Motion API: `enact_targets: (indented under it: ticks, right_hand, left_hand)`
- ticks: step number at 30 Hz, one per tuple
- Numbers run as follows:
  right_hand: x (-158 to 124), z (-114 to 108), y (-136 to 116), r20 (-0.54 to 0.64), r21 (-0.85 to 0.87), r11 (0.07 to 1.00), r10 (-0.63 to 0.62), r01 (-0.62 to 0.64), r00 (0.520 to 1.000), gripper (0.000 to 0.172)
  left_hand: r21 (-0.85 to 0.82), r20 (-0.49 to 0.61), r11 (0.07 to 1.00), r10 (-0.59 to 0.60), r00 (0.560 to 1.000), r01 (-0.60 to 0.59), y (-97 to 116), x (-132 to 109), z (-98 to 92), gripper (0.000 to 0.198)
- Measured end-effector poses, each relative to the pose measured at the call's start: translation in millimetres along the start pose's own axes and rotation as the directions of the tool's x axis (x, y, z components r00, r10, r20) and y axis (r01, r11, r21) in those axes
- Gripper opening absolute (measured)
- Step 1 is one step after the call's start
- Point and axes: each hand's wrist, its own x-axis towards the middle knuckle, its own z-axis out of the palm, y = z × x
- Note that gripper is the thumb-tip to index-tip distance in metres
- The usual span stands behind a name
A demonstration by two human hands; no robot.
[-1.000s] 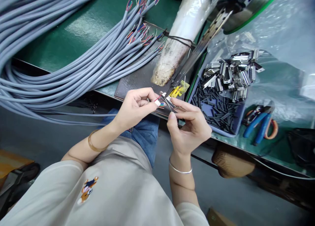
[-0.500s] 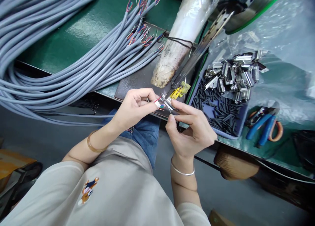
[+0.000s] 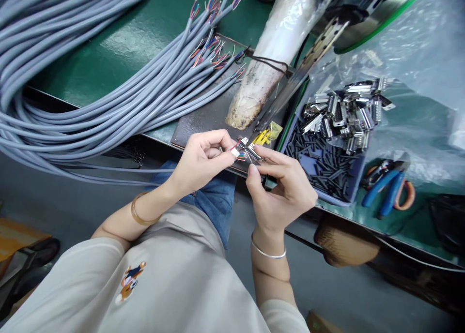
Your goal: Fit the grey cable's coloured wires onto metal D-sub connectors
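My left hand [image 3: 205, 156] is closed in a pinch on the end of a grey cable. A red wire and other coloured wires stick out past its fingertips, beside a small white piece I cannot make out. These wires meet a metal multi-pin connector [image 3: 253, 153] at the table edge. My right hand [image 3: 279, 185] has its index fingertip beside the connector's right end. Its thumb and a finger are pinched at a thin silvery wire [image 3: 249, 159]. The dark, slim tip of a soldering iron [image 3: 271, 108] slants down to the connector. A yellow piece [image 3: 262, 137] lies right behind.
A bundle of grey cables [image 3: 145, 96] with stripped ends covers the left. A plastic-wrapped roll [image 3: 261, 62] lies beside the iron. Right of it are a blue bin [image 3: 350, 201] of black sleeves, a pile of connectors [image 3: 358, 110] and blue-handled pliers [image 3: 385, 190].
The view has shifted slightly. My right thumb and fingers have moved a little relative to the connector. Both hands keep their pinches, and the iron still points at the connector.
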Motion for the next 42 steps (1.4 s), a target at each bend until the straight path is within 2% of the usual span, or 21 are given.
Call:
enact_targets:
  ticks: [5,14,21,24,28,42]
  right_hand:
    - [0,-1,-3,-0.017,-0.021,1.0,-0.012,0.011,1.0,0.012]
    - [-4,-3,-1,-0.001,0.0,0.999,-0.048,0.048,0.999,0.015]
    - [-7,0,0,0.003,0.128,0.988,0.089,-0.088,0.996,0.013]
    - [-7,3,1,-0.018,0.092,0.995,0.027,-0.025,0.999,0.016]
    - [-6,4,3,-0.029,0.019,0.999,-0.031,0.031,0.999,0.018]
    - [-6,6,7,-0.05,-0.093,0.991,-0.098,0.093,0.994,0.017]
  left_hand:
    - [0.035,-0.016,0.999,0.04,0.999,-0.039,0,-2,0.1,0.025]
    - [-0.009,-0.002,1.0,0.017,1.0,-0.017,-2,-2,1.2,0.025]
    - [0.055,-0.037,0.998,0.044,0.998,-0.042,-6,-5,0.1,0.02]
    - [0.072,-0.076,0.992,0.108,0.991,-0.103,-10,-5,2.3,0.019]
    - [0.081,-0.075,0.983,0.173,0.982,-0.167,-12,-4,5.5,0.019]
    - [0.25,-0.074,0.936,0.272,0.959,-0.246,-13,-4,6.7,0.017]
